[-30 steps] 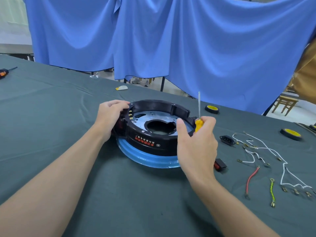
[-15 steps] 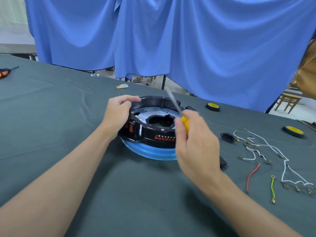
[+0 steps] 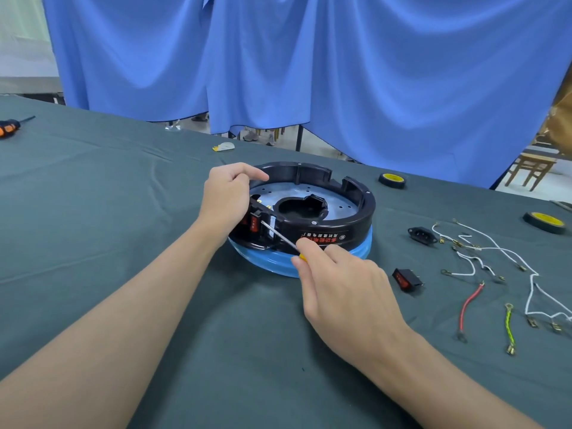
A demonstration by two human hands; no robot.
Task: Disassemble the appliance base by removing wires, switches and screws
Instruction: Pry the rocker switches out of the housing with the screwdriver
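A round black appliance base [image 3: 346,224] with a blue lower ring lies upside down on the dark green table [image 3: 123,212]. My left hand [image 3: 227,193] grips its left rim, fingers curled over the edge. My right hand [image 3: 343,289] holds a yellow-handled screwdriver [image 3: 280,236]. Its metal tip touches the base's left side beside a red rocker switch [image 3: 254,223] still mounted there. To the right lie a removed red switch [image 3: 407,279], a black power socket [image 3: 421,235] and loose white wires [image 3: 483,252], plus a red wire [image 3: 469,306] and a yellow-green wire [image 3: 509,331].
Two yellow-and-black wheels [image 3: 392,180] [image 3: 544,222] sit at the back right. An orange-handled screwdriver [image 3: 10,126] lies at the far left edge. A small white and yellow scrap [image 3: 223,147] lies behind the base. A blue curtain [image 3: 309,63] hangs behind the table.
The base has been turned so its switch side faces left-front. My right hand swung the screwdriver from upright down to point left, its tip now at the mounted switch.
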